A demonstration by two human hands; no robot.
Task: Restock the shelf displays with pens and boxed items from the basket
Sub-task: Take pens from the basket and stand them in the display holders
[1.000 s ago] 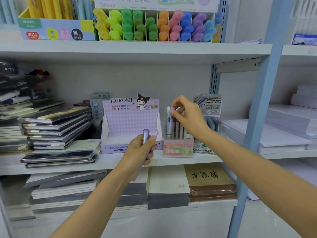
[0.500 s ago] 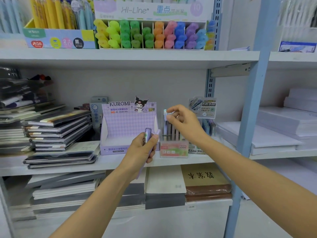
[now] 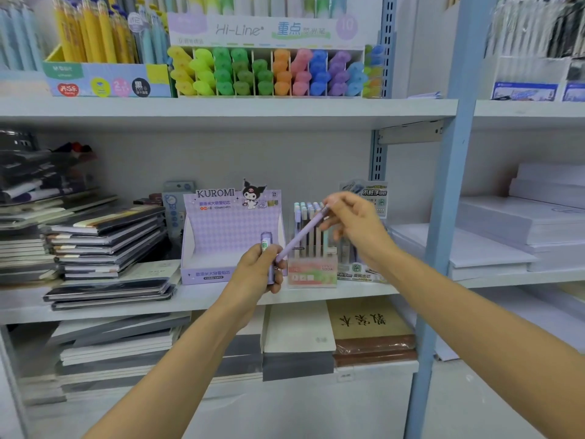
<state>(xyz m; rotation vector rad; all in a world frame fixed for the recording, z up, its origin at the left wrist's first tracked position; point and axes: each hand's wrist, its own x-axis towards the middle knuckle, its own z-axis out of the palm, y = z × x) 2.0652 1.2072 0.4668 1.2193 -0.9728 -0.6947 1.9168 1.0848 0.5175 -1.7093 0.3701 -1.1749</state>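
Purple pen (image 3: 300,238) tip hidden in L hand (image 3: 258,275).

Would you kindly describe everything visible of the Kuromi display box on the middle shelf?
The Kuromi display box is lilac cardboard with a checked pattern, a raised back panel printed KUROMI beside a cartoon figure, and a low front lip with print. It stands upright on the middle shelf, between stacked notebooks and a clear pen holder. The left hand is in front of it; contact unclear.
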